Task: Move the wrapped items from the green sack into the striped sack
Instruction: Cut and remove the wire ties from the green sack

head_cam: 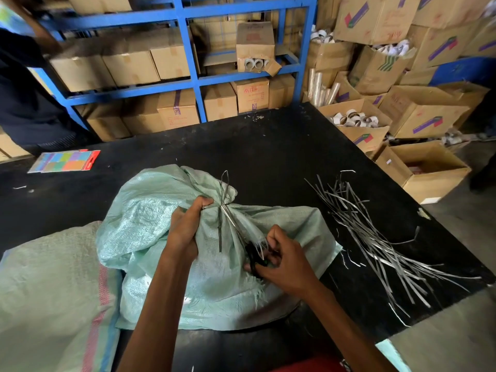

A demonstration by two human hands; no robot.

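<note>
A pale green woven sack (150, 218) lies on the black table (268, 146), its neck tied with a grey strap (224, 189). My left hand (188, 229) grips the bunched neck just left of the knot. My right hand (281, 261) holds black-handled scissors (241, 229), whose blades reach up to the knot. The striped sack (53, 291), whitish green with a red and blue stripe, lies at the lower left, partly under the green sack. No wrapped items show.
Several cut grey straps (375, 232) lie scattered on the table's right side. A colourful card pack (64, 161) lies at the far left. A blue rack (188, 49) with cartons stands behind, open cartons (424, 167) crowd the right, and a person (24, 103) stands far left.
</note>
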